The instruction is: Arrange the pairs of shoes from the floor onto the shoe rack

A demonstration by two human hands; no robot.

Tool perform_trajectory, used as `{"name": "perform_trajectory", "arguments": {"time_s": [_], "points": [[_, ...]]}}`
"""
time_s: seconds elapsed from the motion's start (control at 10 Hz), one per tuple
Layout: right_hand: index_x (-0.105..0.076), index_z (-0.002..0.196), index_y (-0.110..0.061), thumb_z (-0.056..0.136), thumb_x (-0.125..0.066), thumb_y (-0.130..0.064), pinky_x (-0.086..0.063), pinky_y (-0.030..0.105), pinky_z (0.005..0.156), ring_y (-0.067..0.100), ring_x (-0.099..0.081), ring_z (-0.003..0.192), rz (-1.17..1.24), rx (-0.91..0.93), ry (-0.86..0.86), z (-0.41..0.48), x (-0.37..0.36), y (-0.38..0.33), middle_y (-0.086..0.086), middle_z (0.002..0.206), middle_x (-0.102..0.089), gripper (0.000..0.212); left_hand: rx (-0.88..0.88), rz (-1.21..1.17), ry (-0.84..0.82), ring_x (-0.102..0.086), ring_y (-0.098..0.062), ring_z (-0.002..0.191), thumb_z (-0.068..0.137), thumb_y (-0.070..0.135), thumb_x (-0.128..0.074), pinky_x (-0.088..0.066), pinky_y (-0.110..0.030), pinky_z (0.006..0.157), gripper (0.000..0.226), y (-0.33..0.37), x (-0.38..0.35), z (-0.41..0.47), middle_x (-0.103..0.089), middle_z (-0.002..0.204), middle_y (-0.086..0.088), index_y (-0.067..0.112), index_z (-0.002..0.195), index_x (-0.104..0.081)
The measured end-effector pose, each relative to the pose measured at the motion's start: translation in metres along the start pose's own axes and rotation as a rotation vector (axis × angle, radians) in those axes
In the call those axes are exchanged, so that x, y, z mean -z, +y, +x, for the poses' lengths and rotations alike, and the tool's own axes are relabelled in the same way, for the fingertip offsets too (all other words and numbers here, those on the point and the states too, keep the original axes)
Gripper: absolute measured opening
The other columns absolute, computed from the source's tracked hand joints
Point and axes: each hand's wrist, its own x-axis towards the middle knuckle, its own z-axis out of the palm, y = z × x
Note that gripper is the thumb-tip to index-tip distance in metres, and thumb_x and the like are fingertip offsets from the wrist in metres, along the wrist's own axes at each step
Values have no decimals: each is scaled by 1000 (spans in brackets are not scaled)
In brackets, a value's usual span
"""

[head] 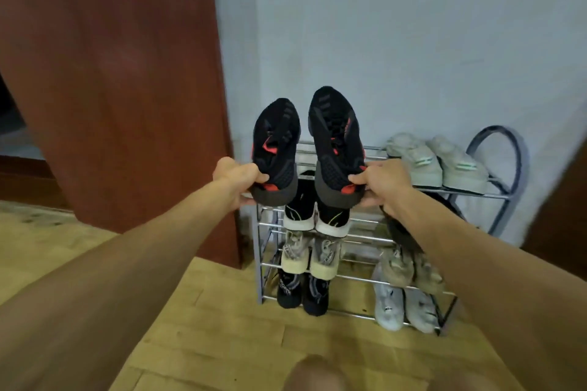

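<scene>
Step in hand: placing a pair on the top tier. Far left, the brown door (120, 89) stands close beside the chrome shoe rack (359, 232) — little slack on that side. Left hand (236, 179) is clamped on the heel of the left black-and-red sneaker (276, 149); right hand (382, 184) is clamped the same way on the right black-and-red sneaker (336, 143). Both shoes are held toes forward, over the rack's top-left section, whether touching the bars I cannot tell. Top-right is taken by the grey sneakers (438, 162), so the open room is only the left half. Lower tiers look filled with pairs. Next move, likely: lower both flat, heels inside the front rail — keep the right shoe clear of the grey pair, left shoe inside the rack's left edge. The wall (381, 41) behind limits any push forward.
</scene>
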Motion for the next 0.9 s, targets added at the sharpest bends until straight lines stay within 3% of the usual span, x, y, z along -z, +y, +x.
{"name": "perform_trajectory", "arguments": {"time_s": [0.1,0.2,0.3,0.4,0.5,0.6,0.7,0.8,0.9], "points": [[-68,99,2,78,-73,2,-61,45,61,31,-73,82,41,-45,57,40,13,-1,18,98,-73,21,-12,-4,-43,-69,-25,67,74,-4,-71,-52,-29,43,12,20,-36,35,-71,84,-15,1,83,-64],[-68,93,0,78,-74,0,-60,52,69,35,-72,84,46,-92,91,77,20,3,20,101,-72,16,-19,33,-77,-70,-26,68,76,-2,-70,-54,-31,43,20,33,-63,67,-72,90,-17,-2,94,-64],[-68,84,-4,78,-76,-5,-61,42,53,33,-71,73,-22,-88,107,105,24,12,18,97,-72,10,7,92,-140,-69,-24,66,79,-1,-68,-54,-31,41,25,35,-81,91,-72,92,-17,-2,104,-63],[-69,96,-3,80,-75,-11,-59,34,50,29,-71,78,-55,-104,56,118,21,19,16,101,-73,19,36,185,-185,-65,-21,63,83,5,-66,-51,-31,46,29,25,-93,101,-69,86,-11,1,111,-61],[-70,105,-4,82,-75,-22,-61,39,68,28,-71,91,-97,-79,37,117,19,20,14,105,-73,30,36,199,-182,-66,-22,64,83,11,-69,-53,-33,52,22,18,-98,100,-69,88,-12,1,102,-61],[-71,105,-7,87,-67,-36,-62,40,67,26,-71,77,-249,-11,-2,101,20,17,10,99,-71,34,7,195,-164,-66,-22,70,83,18,-71,-52,-31,51,32,18,-96,89,-70,97,-16,0,107,-61],[-68,110,-1,95,-55,-34,-59,47,77,31,-69,81,-359,56,-43,79,24,15,18,104,-69,39,-9,155,-155,-63,-22,80,85,18,-69,-51,-31,62,23,15,-92,70,-67,105,-14,2,100,-63],[-63,113,10,93,-57,-18,-59,51,79,34,-69,90,-387,113,1,51,30,13,25,106,-68,35,-43,156,-184,-60,-21,83,85,14,-68,-50,-34,75,16,12,-88,42,-60,99,-11,4,91,-58],[-63,112,12,89,-59,-10,-60,47,75,33,-70,88,-441,98,23,22,40,10,25,102,-67,32,-93,203,-211,-57,-30,107,83,15,-69,-51,-36,81,43,13,-80,9,-55,112,-12,0,120,-53]]}}
